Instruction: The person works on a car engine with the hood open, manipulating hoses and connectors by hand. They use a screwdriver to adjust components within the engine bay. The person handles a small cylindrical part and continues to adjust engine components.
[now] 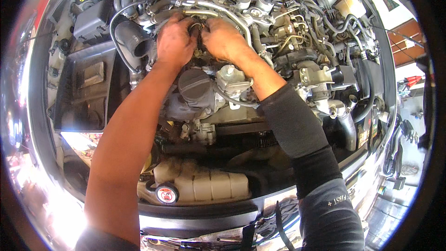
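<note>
Left hand (pixel 176 42) and right hand (pixel 224 41), fingers bent and close together, reach into an engine (pixel 232 81) just beyond its round black cap (pixel 195 85); whether they grip anything cannot be told. An open black box (pixel 72 94) lies left of the cap, a tan tank (pixel 211 186) below it.

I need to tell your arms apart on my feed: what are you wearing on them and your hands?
The left hand and right hand are gloveless. The left forearm is bare below a dark sleeve. The long right sleeve is charcoal and black, with small pale lettering.
</note>
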`<act>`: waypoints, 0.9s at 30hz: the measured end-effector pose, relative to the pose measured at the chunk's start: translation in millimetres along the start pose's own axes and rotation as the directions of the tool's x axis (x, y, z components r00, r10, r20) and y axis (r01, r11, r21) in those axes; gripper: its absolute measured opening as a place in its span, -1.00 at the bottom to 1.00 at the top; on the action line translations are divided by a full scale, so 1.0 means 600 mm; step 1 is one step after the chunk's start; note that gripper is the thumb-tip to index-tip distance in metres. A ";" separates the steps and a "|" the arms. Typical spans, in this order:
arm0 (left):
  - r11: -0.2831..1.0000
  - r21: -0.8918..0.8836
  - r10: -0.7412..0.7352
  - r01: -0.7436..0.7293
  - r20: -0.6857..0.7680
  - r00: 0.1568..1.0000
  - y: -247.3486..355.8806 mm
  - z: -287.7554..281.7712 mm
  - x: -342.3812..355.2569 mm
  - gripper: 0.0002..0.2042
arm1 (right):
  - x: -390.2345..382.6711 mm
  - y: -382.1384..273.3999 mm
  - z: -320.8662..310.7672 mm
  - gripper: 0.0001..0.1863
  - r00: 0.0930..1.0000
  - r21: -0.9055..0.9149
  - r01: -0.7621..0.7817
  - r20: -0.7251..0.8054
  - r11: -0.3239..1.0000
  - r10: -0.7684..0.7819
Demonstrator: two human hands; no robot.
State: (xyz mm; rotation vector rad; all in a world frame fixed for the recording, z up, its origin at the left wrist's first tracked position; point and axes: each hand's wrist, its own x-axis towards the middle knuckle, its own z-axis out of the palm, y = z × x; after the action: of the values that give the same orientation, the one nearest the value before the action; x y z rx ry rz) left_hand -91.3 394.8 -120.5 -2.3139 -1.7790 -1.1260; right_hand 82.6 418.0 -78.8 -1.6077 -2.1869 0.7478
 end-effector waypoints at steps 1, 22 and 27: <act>1.000 -0.002 -0.031 0.031 0.020 0.999 0.001 0.000 0.001 -0.72 | 0.000 0.000 -0.001 -0.56 1.000 -0.049 0.002 -0.005 0.999 -0.002; 0.980 -0.167 -0.107 0.109 0.020 0.994 -0.010 0.005 0.003 -0.74 | 0.011 0.005 0.000 -0.58 0.998 -0.054 0.064 -0.013 0.997 -0.064; 0.978 -0.205 -0.033 0.029 -0.016 0.999 -0.014 0.005 0.005 -0.73 | 0.018 0.008 0.003 -0.57 0.998 -0.103 0.049 -0.041 0.993 -0.054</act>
State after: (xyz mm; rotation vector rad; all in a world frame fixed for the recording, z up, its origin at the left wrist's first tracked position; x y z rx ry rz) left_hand -96.4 401.2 -124.5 -2.3811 -1.7753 -1.3943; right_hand 82.1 428.7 -83.5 -1.5933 -2.2594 0.5900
